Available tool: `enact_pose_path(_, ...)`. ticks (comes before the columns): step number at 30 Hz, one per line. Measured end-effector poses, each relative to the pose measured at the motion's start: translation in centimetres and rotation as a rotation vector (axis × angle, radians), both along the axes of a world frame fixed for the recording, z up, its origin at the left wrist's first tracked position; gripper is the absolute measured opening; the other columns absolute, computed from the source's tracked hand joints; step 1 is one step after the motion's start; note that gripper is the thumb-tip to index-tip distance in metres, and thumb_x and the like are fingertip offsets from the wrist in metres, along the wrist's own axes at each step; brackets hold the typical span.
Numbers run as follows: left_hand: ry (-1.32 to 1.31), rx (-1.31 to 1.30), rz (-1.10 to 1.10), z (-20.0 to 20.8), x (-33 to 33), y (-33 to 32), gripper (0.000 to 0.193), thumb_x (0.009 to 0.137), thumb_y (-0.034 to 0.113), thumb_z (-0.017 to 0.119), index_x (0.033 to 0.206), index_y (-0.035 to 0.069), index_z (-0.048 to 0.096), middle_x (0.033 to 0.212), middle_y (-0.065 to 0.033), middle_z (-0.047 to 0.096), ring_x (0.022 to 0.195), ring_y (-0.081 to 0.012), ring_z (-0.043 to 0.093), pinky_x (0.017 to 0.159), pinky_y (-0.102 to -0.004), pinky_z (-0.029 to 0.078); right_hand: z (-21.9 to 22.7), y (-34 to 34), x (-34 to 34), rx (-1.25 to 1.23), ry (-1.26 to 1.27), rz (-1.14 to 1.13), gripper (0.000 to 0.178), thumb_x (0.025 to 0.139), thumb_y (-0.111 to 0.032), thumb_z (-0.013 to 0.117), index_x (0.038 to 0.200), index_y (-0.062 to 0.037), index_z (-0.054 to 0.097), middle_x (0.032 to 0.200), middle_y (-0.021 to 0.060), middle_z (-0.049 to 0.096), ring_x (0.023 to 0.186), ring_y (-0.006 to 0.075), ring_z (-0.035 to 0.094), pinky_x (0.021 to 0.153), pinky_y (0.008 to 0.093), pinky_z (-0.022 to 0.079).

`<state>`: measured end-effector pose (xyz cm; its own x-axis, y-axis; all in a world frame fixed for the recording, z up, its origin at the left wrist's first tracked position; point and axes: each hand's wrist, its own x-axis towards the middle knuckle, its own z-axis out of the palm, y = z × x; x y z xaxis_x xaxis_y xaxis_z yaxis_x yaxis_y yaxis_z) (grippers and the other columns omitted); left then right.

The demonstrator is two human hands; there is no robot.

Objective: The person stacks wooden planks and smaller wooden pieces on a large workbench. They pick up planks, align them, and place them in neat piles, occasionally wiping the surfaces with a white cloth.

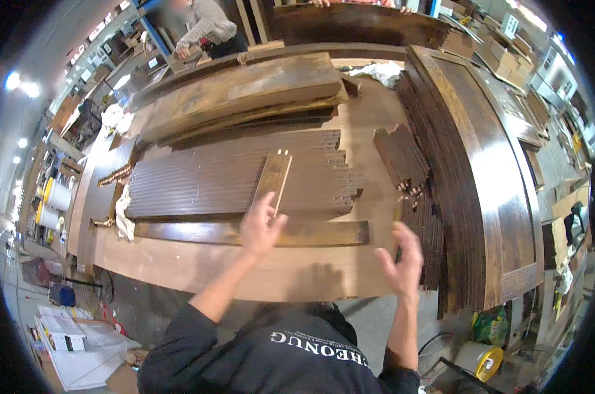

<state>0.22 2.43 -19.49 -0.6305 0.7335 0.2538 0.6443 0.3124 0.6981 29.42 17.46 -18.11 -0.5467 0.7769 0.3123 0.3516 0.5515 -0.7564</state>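
A short dark-stained wooden board [275, 172] with pale dowels in its far end lies askew over a broad stack of dark slats [212, 167]. My left hand [263, 226] is closed at its near end, fingers on top and thumb by the pale edge; the grip is partly hidden. To the right, my right hand [406, 259] is open, thumb spread from the fingers and nothing visible in it. Its fingertips are close to a pile of short dark wooden pieces [423, 230]. In front of the slats lies a long dark board [310, 233].
Thick brown boards [245, 88] are stacked at the back. Dark panelled doors [488, 157] stand along the right edge. A bundle of short grooved pieces [401, 154] lies beside them. A white cloth [124, 213] touches the slats' left end. Another person [212, 29] is beyond the table.
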Motion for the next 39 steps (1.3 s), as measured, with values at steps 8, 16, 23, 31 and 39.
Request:
enact_pose_path(8,0.235,-0.46,-0.011,-0.1,-5.7,-7.9,0.032,0.078,0.025,0.068,0.103,0.006,0.061,0.096,-0.0113,0.06,0.09,-0.0281,0.058,0.078,-0.0385,0.046,-5.5,2.8,-6.9,0.067,-0.698,0.197,0.072,0.066,-0.016,0.075,0.13,-0.0083,0.041,0.131,0.0137,0.044,0.119,0.0329,0.045,0.098,0.038,0.041)
enact_pose_path(16,0.295,-0.419,0.05,0.6,-6.6,-0.5,0.077,0.075,0.053,0.066,0.131,0.005,0.043,0.121,-0.0166,0.051,0.111,-0.0336,0.049,0.091,-0.041,0.043,-4.8,3.2,-7.7,0.114,-0.633,0.219,0.059,0.06,-0.004,0.074,0.114,-0.0072,0.049,0.111,0.0134,0.051,0.106,0.0345,0.051,0.088,0.0417,0.046)
enact_pose_path(23,0.273,-0.468,0.04,-0.6,-6.5,3.1,0.078,0.076,0.036,0.068,0.137,0.002,0.032,0.108,-0.0169,0.052,0.108,-0.028,0.051,0.088,-0.0403,0.046,-5.3,4.7,-8.0,0.098,-0.504,0.308,0.059,0.065,-0.011,0.075,0.117,-0.0054,0.049,0.121,0.0148,0.051,0.11,0.034,0.049,0.093,0.041,0.042)
enact_pose_path(31,-1.511,0.387,-0.607,3.7,-3.2,0.2,0.071,0.079,0.034,0.058,0.135,-0.002,0.034,0.114,-0.0183,0.055,0.099,-0.0238,0.058,0.084,-0.0381,0.051,-5.4,4.5,-6.8,-0.031,-0.45,0.413,0.036,0.081,-0.032,0.062,0.107,-0.0067,0.061,0.104,0.0156,0.063,0.098,0.0344,0.057,0.083,0.0426,0.046)
enact_pose_path(39,-1.538,0.559,-0.566,6.4,0.3,4.5,0.086,0.086,0.071,0.027,0.134,0.001,0.037,0.099,-0.0147,0.058,0.089,-0.0228,0.058,0.08,-0.0392,0.051,-6.2,3.9,-8.0,-0.486,-0.239,0.079,0.036,0.081,-0.032,0.068,0.102,-0.0041,0.06,0.095,0.0169,0.064,0.088,0.0313,0.061,0.077,0.0384,0.048)
